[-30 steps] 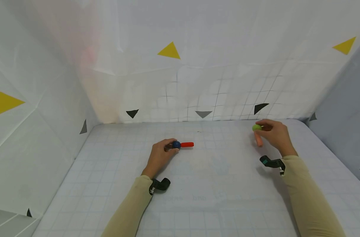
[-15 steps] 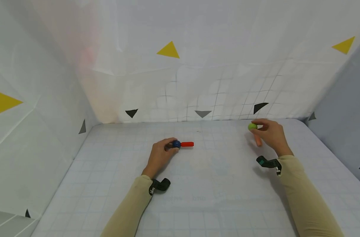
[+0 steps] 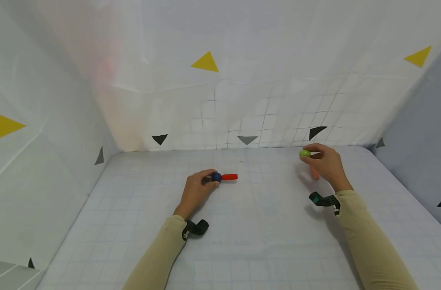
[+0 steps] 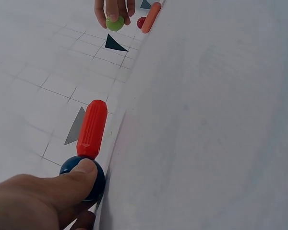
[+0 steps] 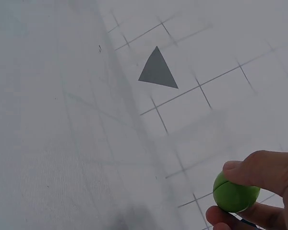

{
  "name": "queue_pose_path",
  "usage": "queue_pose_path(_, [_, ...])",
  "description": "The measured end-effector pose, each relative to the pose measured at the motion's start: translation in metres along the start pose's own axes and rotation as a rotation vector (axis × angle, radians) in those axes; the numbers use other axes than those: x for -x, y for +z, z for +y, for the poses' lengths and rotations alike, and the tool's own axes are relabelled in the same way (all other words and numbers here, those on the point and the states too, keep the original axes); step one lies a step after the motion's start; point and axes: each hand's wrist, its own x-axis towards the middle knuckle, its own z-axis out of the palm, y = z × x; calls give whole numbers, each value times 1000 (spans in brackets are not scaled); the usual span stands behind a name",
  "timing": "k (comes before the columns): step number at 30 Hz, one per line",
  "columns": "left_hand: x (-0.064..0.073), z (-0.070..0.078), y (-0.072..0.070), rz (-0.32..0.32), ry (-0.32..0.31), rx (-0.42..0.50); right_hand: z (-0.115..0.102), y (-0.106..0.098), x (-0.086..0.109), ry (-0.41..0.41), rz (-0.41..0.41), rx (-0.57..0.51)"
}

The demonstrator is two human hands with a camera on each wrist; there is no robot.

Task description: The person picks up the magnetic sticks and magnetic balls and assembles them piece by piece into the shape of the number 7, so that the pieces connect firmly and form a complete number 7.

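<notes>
My left hand point(image 3: 196, 192) pinches a dark blue ball point(image 4: 100, 184) between thumb and fingers, low at the table. A ridged red stick point(image 3: 229, 177) joins the ball and points right, away from the hand. My right hand point(image 3: 327, 166) holds a green ball point(image 5: 235, 192) at its fingertips, with a thin dark line across the ball in the right wrist view. Under that hand an orange stick point(image 3: 315, 172) lies on the table, partly covered by the hand in the head view. A small red ball point(image 4: 141, 22) shows at the stick's side in the left wrist view.
A white sheet with faint grid lines covers the table point(image 3: 249, 225). White sheet walls rise behind and at both sides, marked with yellow triangles point(image 3: 206, 62) and dark ones point(image 3: 160, 139). A black camera mount point(image 3: 196, 228) sits on each wrist.
My right hand has moved left and slightly up with the green ball, away from the orange stick's far end, covering more of the stick. My left hand holds still.
</notes>
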Motion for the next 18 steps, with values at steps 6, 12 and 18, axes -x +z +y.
queue_pose_path(6, [2,2,0,4,-17,-9,-8,2,2,-10,-10,-31])
queue_pose_path(12, [4,3,0,3,-35,-11,-14,5,3,-17,-35,-39])
queue_pose_path(18, [4,3,-1,10,-32,-4,-19,8,4,47,-77,-43])
